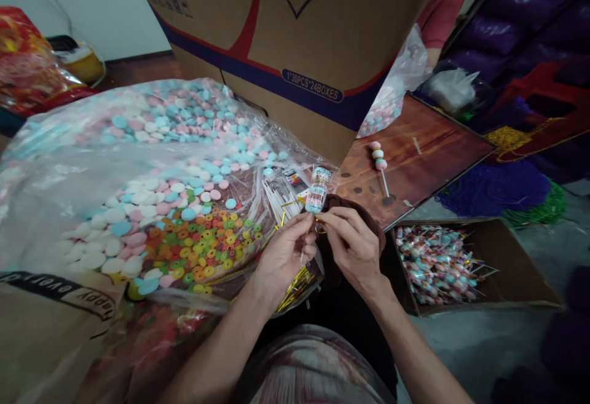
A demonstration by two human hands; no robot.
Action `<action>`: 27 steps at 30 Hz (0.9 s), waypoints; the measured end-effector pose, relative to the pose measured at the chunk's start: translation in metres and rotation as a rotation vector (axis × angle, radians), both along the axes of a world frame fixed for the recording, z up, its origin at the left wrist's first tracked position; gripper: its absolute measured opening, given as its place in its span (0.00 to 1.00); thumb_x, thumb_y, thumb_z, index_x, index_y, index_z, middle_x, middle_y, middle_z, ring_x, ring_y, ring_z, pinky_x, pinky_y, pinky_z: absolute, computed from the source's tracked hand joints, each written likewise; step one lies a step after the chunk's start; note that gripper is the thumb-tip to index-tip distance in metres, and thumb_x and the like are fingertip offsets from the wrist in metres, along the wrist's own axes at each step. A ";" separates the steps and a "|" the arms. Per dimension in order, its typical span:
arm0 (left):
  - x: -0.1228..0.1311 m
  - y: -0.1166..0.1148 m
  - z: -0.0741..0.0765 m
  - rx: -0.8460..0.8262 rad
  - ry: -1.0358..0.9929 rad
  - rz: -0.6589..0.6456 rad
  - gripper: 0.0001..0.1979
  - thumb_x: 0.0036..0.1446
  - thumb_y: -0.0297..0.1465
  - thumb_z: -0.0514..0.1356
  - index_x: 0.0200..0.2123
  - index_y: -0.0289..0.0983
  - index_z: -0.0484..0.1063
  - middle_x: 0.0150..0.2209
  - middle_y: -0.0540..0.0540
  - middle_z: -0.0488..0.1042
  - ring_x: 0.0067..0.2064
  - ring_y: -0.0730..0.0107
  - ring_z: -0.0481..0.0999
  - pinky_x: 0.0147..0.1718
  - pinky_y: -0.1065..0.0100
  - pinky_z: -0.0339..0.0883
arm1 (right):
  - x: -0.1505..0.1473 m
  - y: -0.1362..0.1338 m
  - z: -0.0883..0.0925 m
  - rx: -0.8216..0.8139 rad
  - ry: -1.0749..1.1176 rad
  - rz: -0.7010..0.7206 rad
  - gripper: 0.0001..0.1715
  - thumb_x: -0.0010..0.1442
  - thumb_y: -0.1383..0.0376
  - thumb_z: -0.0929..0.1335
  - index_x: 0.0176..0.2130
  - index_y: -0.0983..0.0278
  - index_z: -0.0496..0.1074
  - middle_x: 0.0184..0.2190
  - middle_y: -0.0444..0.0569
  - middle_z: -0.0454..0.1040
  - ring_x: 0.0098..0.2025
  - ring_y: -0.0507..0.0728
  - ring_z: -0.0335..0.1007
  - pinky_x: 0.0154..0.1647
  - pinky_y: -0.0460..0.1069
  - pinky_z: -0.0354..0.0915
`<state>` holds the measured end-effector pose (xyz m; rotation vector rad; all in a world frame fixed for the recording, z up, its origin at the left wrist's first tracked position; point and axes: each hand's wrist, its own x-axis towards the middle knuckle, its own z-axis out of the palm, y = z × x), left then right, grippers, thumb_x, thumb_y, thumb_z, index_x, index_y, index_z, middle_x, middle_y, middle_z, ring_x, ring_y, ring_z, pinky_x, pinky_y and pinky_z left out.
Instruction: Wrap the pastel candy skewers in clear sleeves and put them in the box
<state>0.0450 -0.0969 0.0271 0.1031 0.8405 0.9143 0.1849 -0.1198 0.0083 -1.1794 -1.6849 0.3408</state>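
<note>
A wrapped candy stick (pixel 316 192) stands upright between my hands, its clear wrapper gathered at the bottom. My left hand (pixel 290 250) is closed around its white stick just below the candy. The fingers of my right hand (pixel 350 238) pinch a gold twist tie (pixel 319 220) at the wrapper's neck. Left of them, pastel candies (pixel 133 207) and small colourful ring candies (pixel 198 247) lie on clear plastic. White sticks (pixel 276 194) lie just behind my left hand, and more gold ties (pixel 297 287) are below it.
A large cardboard box (pixel 276 53) stands behind. On the brown table (pixel 415 139) lies an unwrapped candy stick (pixel 380 164). An open carton (pixel 511 262) at right holds many wrapped ones. Another person's pink sleeve (pixel 445 7) and a bag of candies (pixel 389 102) show behind the box.
</note>
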 end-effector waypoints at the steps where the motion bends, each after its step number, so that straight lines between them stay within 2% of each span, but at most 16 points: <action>1: 0.000 0.000 0.001 -0.014 -0.011 -0.003 0.11 0.43 0.24 0.71 0.30 0.32 0.73 0.25 0.54 0.67 0.21 0.86 0.63 0.16 0.83 0.54 | 0.002 0.002 -0.002 0.052 -0.054 0.022 0.14 0.64 0.71 0.65 0.45 0.58 0.77 0.40 0.51 0.76 0.43 0.57 0.74 0.44 0.52 0.70; 4: 0.004 -0.004 0.004 -0.010 -0.032 -0.018 0.10 0.43 0.25 0.71 0.29 0.32 0.73 0.24 0.55 0.66 0.21 0.86 0.63 0.16 0.83 0.55 | 0.005 0.006 -0.005 0.176 -0.134 0.005 0.14 0.62 0.73 0.66 0.43 0.59 0.77 0.38 0.50 0.78 0.39 0.56 0.75 0.41 0.52 0.71; 7: 0.010 -0.009 0.004 0.087 0.001 -0.009 0.11 0.44 0.28 0.72 0.30 0.33 0.74 0.24 0.55 0.67 0.22 0.86 0.64 0.19 0.82 0.57 | 0.003 0.007 -0.005 0.187 -0.146 -0.040 0.11 0.62 0.73 0.65 0.40 0.61 0.75 0.36 0.51 0.77 0.38 0.56 0.73 0.40 0.52 0.69; 11: 0.017 -0.008 -0.001 0.234 0.062 -0.022 0.10 0.48 0.32 0.71 0.32 0.35 0.75 0.28 0.52 0.72 0.28 0.80 0.70 0.28 0.77 0.64 | -0.006 0.003 0.003 0.017 -0.061 -0.106 0.08 0.64 0.70 0.63 0.34 0.61 0.69 0.30 0.49 0.70 0.33 0.55 0.67 0.37 0.52 0.65; 14: 0.016 -0.001 0.000 0.287 0.055 -0.092 0.11 0.51 0.37 0.69 0.36 0.37 0.77 0.33 0.48 0.76 0.32 0.74 0.73 0.30 0.74 0.66 | -0.009 -0.001 0.013 -0.176 0.134 -0.118 0.09 0.66 0.67 0.61 0.32 0.61 0.65 0.29 0.46 0.67 0.32 0.53 0.64 0.35 0.50 0.63; 16: 0.012 0.002 0.005 0.390 0.080 -0.069 0.14 0.53 0.43 0.66 0.37 0.39 0.78 0.37 0.47 0.77 0.36 0.70 0.73 0.31 0.72 0.67 | -0.006 -0.003 0.021 -0.290 0.278 -0.103 0.09 0.66 0.65 0.62 0.32 0.61 0.65 0.29 0.44 0.66 0.32 0.52 0.63 0.34 0.48 0.62; 18: 0.008 0.002 0.012 0.515 0.187 -0.079 0.19 0.54 0.48 0.63 0.31 0.37 0.78 0.39 0.44 0.77 0.39 0.67 0.73 0.35 0.69 0.69 | -0.003 -0.004 0.030 -0.339 0.361 -0.090 0.09 0.65 0.64 0.62 0.32 0.61 0.65 0.28 0.43 0.67 0.31 0.52 0.63 0.34 0.47 0.62; 20: 0.006 -0.001 0.018 0.583 0.385 -0.073 0.21 0.54 0.49 0.63 0.24 0.37 0.77 0.37 0.44 0.77 0.39 0.66 0.74 0.37 0.69 0.69 | 0.000 -0.005 0.036 -0.310 0.355 -0.093 0.09 0.65 0.64 0.63 0.31 0.61 0.66 0.29 0.43 0.67 0.31 0.52 0.64 0.35 0.48 0.62; 23: 0.008 -0.008 0.021 0.484 0.526 -0.089 0.21 0.55 0.49 0.62 0.25 0.37 0.78 0.30 0.45 0.77 0.36 0.66 0.75 0.34 0.70 0.68 | -0.001 -0.007 0.040 -0.215 0.275 -0.123 0.09 0.64 0.65 0.64 0.30 0.61 0.67 0.28 0.44 0.68 0.32 0.52 0.65 0.36 0.49 0.63; 25: 0.010 -0.010 0.022 0.411 0.465 -0.105 0.20 0.55 0.49 0.62 0.31 0.37 0.80 0.30 0.45 0.78 0.36 0.66 0.75 0.34 0.69 0.68 | -0.002 -0.009 0.039 -0.177 0.267 -0.129 0.09 0.63 0.65 0.64 0.30 0.61 0.67 0.28 0.45 0.68 0.32 0.53 0.65 0.37 0.50 0.64; 27: 0.014 -0.009 0.022 0.393 0.388 -0.152 0.16 0.51 0.44 0.67 0.34 0.36 0.81 0.31 0.45 0.79 0.37 0.64 0.76 0.36 0.68 0.69 | -0.002 -0.012 0.037 -0.194 0.357 -0.111 0.08 0.62 0.65 0.65 0.30 0.62 0.69 0.28 0.45 0.70 0.33 0.53 0.67 0.38 0.50 0.65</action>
